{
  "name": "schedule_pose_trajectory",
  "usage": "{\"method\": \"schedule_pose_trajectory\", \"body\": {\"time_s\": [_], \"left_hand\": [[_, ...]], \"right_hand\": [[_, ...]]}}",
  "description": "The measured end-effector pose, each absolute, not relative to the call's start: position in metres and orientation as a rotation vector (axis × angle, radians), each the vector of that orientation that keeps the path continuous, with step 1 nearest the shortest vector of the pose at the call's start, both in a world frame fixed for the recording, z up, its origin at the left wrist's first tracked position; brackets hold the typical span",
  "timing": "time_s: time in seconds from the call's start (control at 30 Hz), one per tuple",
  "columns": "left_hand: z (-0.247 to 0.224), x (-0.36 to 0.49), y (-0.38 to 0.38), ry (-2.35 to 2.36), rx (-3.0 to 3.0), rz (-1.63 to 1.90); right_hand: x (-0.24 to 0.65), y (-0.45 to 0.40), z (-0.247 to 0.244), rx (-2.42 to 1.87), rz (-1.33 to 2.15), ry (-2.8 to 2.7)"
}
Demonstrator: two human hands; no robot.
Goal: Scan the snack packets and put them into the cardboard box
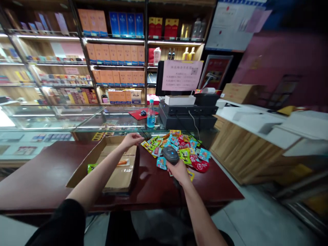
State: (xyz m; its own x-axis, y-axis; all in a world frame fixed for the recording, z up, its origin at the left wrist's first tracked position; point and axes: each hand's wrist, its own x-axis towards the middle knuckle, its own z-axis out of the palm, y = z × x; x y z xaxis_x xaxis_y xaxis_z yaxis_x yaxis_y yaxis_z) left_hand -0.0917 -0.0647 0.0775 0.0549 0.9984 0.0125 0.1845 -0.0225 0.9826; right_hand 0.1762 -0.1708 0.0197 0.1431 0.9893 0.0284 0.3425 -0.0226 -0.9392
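My right hand (179,171) is wrapped round the handle of a dark barcode scanner (170,154), its head over the near-left part of a loose pile of small colourful snack packets (183,145). To the left of that pile, my left hand (132,140) hovers above the far right corner of a shallow cardboard box (119,182). Its fingers stretch towards the packets, loosely bent, and I see nothing in them. Inside the box lie an orange-and-white packet (124,162) and a green packet (91,167), the latter partly behind my left forearm.
A dark red table (46,171) carries the box and packets. Behind it, a glass counter (116,123) holds a blue drink bottle (151,116), a mouse (143,112) on a red mat and a checkout monitor (160,78). A wooden-sided counter (230,143) stands right; stocked shelves line the back.
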Motion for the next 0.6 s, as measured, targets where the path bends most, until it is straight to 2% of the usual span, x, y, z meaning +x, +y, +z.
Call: {"method": "schedule_pose_trajectory", "body": {"time_s": [0.23,0.4,0.6], "left_hand": [[0.032,0.018,-0.019,1.410,1.661,0.793],[0.019,0.061,0.000,1.620,1.819,0.807],[0.012,0.082,0.005,1.621,1.702,0.837]], "right_hand": [[0.208,-0.177,0.011,-1.614,0.767,-1.269],[0.221,-0.183,0.007,-1.626,0.759,-1.231],[0.231,-0.188,0.007,-1.619,0.719,-1.264]]}}
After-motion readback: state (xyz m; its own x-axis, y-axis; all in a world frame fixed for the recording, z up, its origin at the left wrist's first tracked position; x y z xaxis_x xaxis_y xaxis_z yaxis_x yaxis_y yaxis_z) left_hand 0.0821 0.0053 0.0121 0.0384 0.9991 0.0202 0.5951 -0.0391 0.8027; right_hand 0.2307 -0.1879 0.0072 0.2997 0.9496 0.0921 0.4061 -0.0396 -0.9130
